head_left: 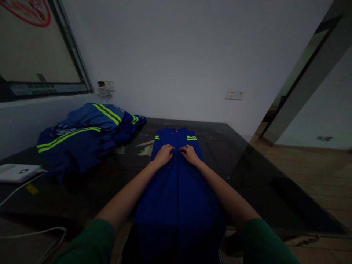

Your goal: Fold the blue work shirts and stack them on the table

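Observation:
A dark blue work shirt (pixel 177 183) with yellow-green stripes near both sides lies on the dark table, its neck end toward the wall. Its lower part spreads toward my body and hangs over the table's front edge, with a dark line running down the middle. My left hand (pixel 165 154) pinches the cloth just left of this line. On the other side, my right hand (pixel 189 154) grips the cloth with curled fingers. Between my two hands the fabric bunches into small creases. Only a narrow gap separates the hands.
A heap of blue striped garments (pixel 85 135) lies at the table's left. A white device (pixel 19 173) with a cable sits near the left edge of the dark table (pixel 247 176). Wall sockets (pixel 234 94) are on the back wall; a window (pixel 38 47) is at left.

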